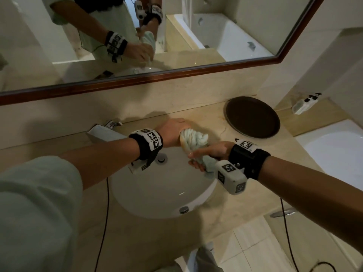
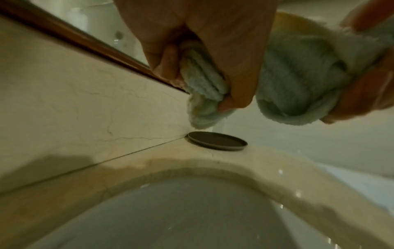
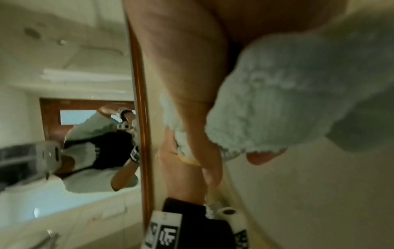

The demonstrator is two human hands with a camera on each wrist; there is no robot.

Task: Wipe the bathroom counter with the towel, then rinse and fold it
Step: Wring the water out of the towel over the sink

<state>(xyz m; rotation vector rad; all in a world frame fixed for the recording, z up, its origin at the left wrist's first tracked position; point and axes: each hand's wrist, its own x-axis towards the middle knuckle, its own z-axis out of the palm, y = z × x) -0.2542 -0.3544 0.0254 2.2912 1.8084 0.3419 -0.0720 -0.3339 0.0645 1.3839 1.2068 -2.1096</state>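
Wringing towel [image 1: 194, 141] above sink [image 1: 157, 193], basin's 1 o'clock rim. Left hand [image 1: 172, 132] and right hand [image 1: 210, 152] fisted tight on opposite ends. Counter-twist; keep drips inside basin.

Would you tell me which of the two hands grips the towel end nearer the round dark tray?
The left hand: it grips the twisted towel at its far end, close to the dark tray, while the right hand grips the near end over the sink.

left hand [image 1: 172, 132] fisted, right hand [image 1: 211, 152] fisted, close together
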